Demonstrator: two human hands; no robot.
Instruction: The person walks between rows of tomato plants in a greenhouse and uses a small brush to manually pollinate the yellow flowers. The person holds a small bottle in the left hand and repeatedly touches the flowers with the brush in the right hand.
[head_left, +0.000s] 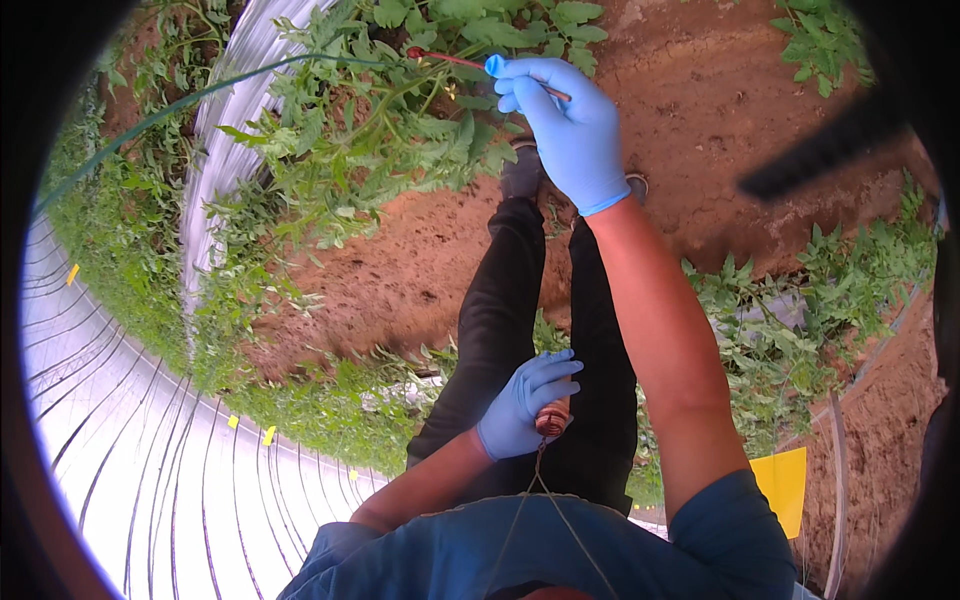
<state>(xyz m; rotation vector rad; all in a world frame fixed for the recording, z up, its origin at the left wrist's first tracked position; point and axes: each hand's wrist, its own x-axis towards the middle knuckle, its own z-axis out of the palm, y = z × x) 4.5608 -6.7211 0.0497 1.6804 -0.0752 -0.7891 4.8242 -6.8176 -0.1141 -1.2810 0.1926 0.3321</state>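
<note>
My right hand (574, 124), in a blue glove, pinches a thin stick with a red end (442, 56). The red tip is held at yellow blossoms on a leafy tomato plant (405, 112). In front of my thighs, my left hand (521, 409), also gloved in blue, holds a small reddish-brown ribbed container (553, 418). That container hangs from a cord (538, 465) that runs up over my chest. What the container holds is hidden.
A green support string (165, 112) crosses the upper left. Beside the plants lies shiny plastic film (202, 180). Tomato plants (802, 322) also grow behind my legs. A yellow card (784, 491) stands at lower right, and a blurred dark bar (825, 146) juts in at right.
</note>
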